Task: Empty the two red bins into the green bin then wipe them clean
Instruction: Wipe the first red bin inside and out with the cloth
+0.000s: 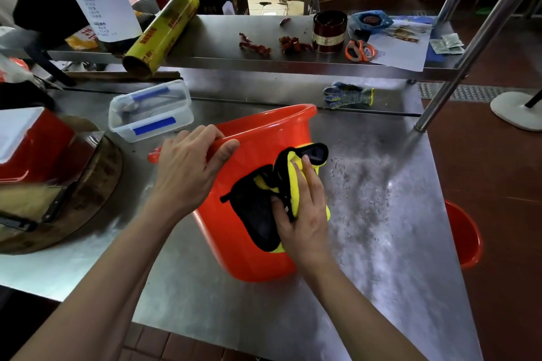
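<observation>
Both hands work: left hand (190, 167) grips the tilted red plastic bin's (252, 246) rim at ten o'clock; right hand (305, 214) presses a soft yellow-black cloth (258, 214) against its light, probably slippery wall.

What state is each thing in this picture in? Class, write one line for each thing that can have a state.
Red bin: tilted on the steel table, being wiped outside.
Left hand: grips the bin's rim.
Right hand: presses the yellow and black cloth on the bin's wall.
Second red bin: on the floor, partly hidden.
Clear box: lid on.
Scissors: closed.
</observation>
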Tool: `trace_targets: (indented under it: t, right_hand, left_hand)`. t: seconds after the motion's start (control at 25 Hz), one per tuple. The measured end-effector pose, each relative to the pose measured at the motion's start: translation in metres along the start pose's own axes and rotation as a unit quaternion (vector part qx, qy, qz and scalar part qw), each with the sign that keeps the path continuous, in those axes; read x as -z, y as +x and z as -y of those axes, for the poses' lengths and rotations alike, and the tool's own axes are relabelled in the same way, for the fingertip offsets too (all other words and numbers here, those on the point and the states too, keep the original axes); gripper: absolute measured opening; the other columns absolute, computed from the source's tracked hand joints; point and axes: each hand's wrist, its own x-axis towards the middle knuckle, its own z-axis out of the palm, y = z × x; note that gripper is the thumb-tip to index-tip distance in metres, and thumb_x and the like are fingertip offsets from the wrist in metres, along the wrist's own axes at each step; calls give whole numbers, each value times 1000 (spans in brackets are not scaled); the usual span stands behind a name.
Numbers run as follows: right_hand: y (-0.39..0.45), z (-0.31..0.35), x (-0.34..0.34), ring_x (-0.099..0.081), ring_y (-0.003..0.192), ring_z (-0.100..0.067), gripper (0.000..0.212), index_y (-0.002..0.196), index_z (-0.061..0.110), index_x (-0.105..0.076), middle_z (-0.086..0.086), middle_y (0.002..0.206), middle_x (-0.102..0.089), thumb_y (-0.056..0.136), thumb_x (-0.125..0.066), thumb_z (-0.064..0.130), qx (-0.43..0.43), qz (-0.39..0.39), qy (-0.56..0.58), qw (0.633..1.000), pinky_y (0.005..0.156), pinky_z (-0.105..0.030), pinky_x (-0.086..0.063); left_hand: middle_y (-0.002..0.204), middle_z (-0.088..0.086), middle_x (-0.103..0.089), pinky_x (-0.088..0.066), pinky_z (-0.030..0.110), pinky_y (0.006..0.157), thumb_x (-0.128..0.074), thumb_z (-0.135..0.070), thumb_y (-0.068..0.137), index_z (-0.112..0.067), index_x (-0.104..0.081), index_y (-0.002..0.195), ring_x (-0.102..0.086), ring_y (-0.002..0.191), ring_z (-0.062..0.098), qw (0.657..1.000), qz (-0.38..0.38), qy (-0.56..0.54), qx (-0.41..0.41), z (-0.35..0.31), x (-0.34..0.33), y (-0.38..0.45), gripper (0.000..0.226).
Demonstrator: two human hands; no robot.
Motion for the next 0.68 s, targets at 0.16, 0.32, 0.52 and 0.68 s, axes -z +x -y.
trace_targets:
  t: [0.16, 0.32, 0.52, 0.68]
  right_hand:
    - [-39, -24, 3, -27, 151, -18, 67, 157, 28, -29, 1, 164, -28, 97, -59, 32, -40, 18, 1, 999, 117, -48, -36]
    - [-69, -39, 8, -27, 151, -17, 65, 157, 29, -26, 3, 163, -28, 98, -54, 34, -85, 31, 11, 996, 120, -43, -32]
    - [-78, -34, 19, -26, 151, -13, 74, 155, 52, -12, 10, 163, -27, 99, -56, 31, -144, 54, 36, 987, 119, -46, -34]
    - [-71, -24, 17, -23, 151, -7, 74, 155, 48, -15, 12, 163, -26, 98, -59, 29, -133, 68, 18, 989, 121, -22, -23]
  left_hand:
    - [84, -6, -57, -43, 44, 79, -30, -64, 100, -23, -57, 93, -54, 76, 19, 1000, 4, -1, -5, 5, 1, -2, 49]
    - [82, -6, -55, -46, 47, 77, -31, -63, 99, -23, -56, 92, -53, 74, 19, 1000, 10, -14, -22, 10, 2, -1, 48]
    - [84, -6, -57, -40, 40, 77, -26, -70, 97, -24, -56, 95, -53, 76, 17, 999, 32, -10, -28, 5, 5, -1, 55]
    - [80, -12, -54, -38, 38, 77, -29, -73, 93, -26, -56, 93, -50, 75, 7, 997, 44, -62, 17, 6, 17, -5, 53]
